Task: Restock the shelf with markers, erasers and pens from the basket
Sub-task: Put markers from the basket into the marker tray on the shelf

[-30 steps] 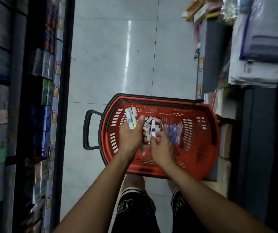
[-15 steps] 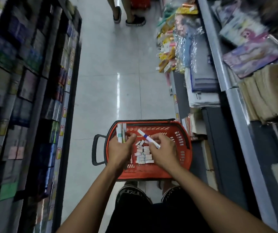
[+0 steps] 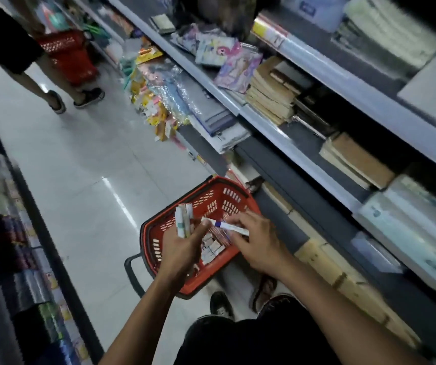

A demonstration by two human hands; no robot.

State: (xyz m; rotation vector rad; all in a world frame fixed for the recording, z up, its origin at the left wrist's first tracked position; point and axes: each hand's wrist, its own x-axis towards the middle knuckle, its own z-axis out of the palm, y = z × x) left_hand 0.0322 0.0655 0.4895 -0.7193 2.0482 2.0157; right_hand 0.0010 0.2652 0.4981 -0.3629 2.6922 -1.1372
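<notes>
1. The left hand (image 3: 182, 248) grips a bundle of markers (image 3: 183, 219) upright above the red basket (image 3: 212, 200).
2. The right hand (image 3: 257, 242) pinches a single marker (image 3: 224, 225), held level above the basket.
3. Small white erasers (image 3: 211, 247) lie inside the basket.
4. The basket stands on the floor (image 3: 85, 164), beside the shelf (image 3: 303, 143) on the right.

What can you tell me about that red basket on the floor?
The red basket looks like plastic, with slotted walls, a dark rim and a black handle sticking out at its near end. It sits on the pale tiled floor against the foot of the right-hand shelving, just ahead of the person's feet. Small white packets, likely erasers, lie heaped inside. Both hands hover above it, holding markers; neither clearly touches it.
</notes>
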